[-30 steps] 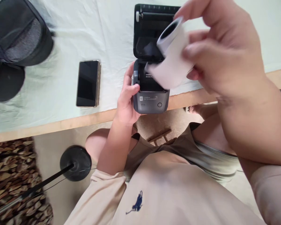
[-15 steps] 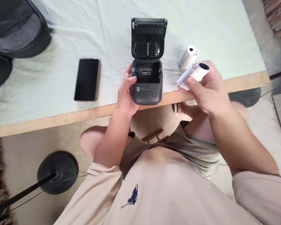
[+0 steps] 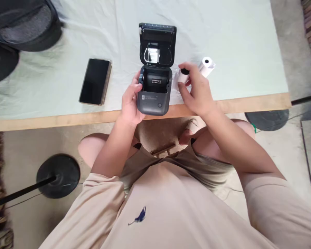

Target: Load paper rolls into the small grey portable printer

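The left hand (image 3: pixel 129 103) wraps the left side of the printer (image 3: pixel 153 93), thumb on its upper edge and fingers down its flank, a grip clamped on the body that seems meant to keep the small machine from sliding, since it sits at the very front of the worktop (image 3: pixel 223 41) with its nose over the wooden edge. The printer's lid (image 3: pixel 157 45) stands open and tilted back, so the paper bay below it lies exposed and looks empty apart from a small label on its inner wall. The right hand (image 3: pixel 195 91) holds a paper roll (image 3: pixel 180 76) just beside the printer's right side, fingers closed around it with the dark core hole facing up and toward the camera; held so, the roll is level with the open bay and near it, not yet inside. A second roll (image 3: pixel 206 65) lies on the cloth just beyond the right hand, apart from the printer. A phone (image 3: pixel 95 81) lies face up, screen dark, well to the left of the printer, and a dark bag (image 3: pixel 23 24) rests at the far left corner. The person sits close, knees under the worktop edge.
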The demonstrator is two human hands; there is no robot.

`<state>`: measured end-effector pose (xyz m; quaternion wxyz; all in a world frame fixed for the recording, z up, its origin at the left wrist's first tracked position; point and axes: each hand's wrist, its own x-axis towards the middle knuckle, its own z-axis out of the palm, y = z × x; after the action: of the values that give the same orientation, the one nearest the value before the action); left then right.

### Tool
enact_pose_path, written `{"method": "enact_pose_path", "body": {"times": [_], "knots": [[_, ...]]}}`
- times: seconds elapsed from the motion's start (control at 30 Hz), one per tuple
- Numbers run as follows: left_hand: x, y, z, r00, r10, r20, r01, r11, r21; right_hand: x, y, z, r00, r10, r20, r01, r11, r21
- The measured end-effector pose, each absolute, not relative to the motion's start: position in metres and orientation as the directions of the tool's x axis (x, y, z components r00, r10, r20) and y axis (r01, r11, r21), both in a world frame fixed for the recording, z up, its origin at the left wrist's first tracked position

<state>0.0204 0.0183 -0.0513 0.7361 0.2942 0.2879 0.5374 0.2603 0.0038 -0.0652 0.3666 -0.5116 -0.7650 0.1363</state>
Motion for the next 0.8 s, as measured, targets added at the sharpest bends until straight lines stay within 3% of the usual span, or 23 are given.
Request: {"method": "enact_pose_path", "body": {"times": [0.4, 0.67, 0.8], "knots": [[0.029, 0.015, -0.045, -0.012, 0.986, -0.168, -0.478, 0.142, 0.867, 0.244, 0.016, -0.075, -0.298, 0.890, 0.345, 0.675, 0.452, -0.583], [0.024, 0.013, -0.048, 0.126, 0.991, -0.053, -0.506, 0.110, 0.855, 0.252, 0.014, -0.059, -0.262, 0.883, 0.390, 0.655, 0.459, -0.600], [0.021, 0.009, -0.049, 0.078, 0.995, -0.066, -0.550, 0.098, 0.829, 0.252, 0.016, -0.054, -0.212, 0.910, 0.357, 0.693, 0.397, -0.602]]}}
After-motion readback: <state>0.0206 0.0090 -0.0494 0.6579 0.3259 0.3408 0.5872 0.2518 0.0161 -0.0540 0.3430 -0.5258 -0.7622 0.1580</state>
